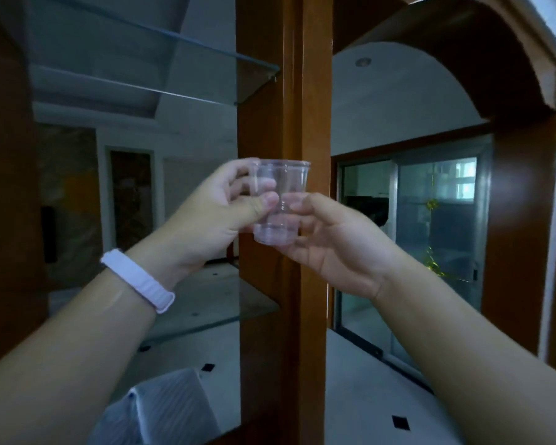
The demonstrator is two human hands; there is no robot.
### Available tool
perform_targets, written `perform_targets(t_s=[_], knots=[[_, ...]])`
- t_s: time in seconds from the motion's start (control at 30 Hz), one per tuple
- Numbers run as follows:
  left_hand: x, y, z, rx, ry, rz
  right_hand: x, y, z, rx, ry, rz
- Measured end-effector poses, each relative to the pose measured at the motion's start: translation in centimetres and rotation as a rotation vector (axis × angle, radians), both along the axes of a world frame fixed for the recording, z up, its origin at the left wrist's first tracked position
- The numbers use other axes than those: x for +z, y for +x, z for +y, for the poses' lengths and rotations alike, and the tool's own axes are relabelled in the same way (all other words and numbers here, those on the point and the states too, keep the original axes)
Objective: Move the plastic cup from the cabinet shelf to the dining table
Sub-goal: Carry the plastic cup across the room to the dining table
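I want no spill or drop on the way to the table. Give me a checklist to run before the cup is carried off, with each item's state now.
1. Clear plastic cup off the shelf: ok, held in the air in front of the brown wooden cabinet post.
2. Left hand gripping: ok, thumb and fingers around the upper wall.
3. Right hand supporting: ok, fingers at the lower wall and base.
4. Cup upright: ok, rim up, nearly level.
5. Cup empty: cannot tell for sure; no liquid shows.
6. Dining table in view and path clear: cannot tell, no table visible.
7. Glass shelf clear of the cup: ok, well above.
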State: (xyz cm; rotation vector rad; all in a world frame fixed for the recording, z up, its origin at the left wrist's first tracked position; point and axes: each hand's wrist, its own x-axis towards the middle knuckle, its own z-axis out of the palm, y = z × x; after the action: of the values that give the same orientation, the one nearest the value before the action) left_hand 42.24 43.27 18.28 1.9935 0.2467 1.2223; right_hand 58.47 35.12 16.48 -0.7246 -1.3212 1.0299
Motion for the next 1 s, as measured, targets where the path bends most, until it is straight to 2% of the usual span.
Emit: perform_targets(t_s=[0.23, 0.53, 0.87, 1.0], knots=[[-6.9, 2.2, -0.7, -0.075, -0.074, 0.062, -6.4, 1.3, -2.8, -0.04, -0.116, 0.152], [-14.2, 3.5, -2.6, -0.325, -0.328, -0.047, -14.0, -0.6, -5.8, -0.227, -0.169, 0.402], [-21.5, 3.1, -2.7, -0.648, -0.467, 0.081, -19.3, -5.9, -9.8, -0.588, -0.299, 0.359], [-23.8, 4.1, -5.0, -0.77, -0.488, 0.145, -21.3, -7.3, -12.9, -0.726, -0.313, 0.462]])
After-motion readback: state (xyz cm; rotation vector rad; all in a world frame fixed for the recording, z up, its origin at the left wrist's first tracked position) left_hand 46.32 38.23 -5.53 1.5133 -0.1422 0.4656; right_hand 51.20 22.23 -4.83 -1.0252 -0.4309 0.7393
